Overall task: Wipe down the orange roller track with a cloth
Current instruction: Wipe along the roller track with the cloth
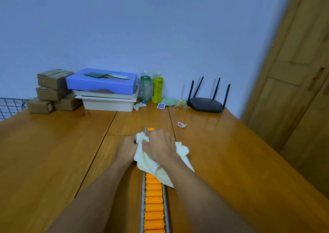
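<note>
An orange roller track (154, 204) in a metal frame runs from the bottom edge up the middle of the wooden table (53, 152). A pale yellow cloth (154, 168) lies bunched over its far part. My right hand (160, 145) grips the cloth from above, near the track's far end. My left hand (127, 149) holds the cloth's left side, beside the track. The rollers under the cloth and hands are hidden; only the far tip of the track shows beyond my fingers.
At the back stand cardboard boxes (51, 92), a blue box (101, 81) on white trays, two bottles (151, 88), a black router (206, 102) and small scraps. A pink loop (181, 125) lies right of the track. A wooden door (293, 72) is at right.
</note>
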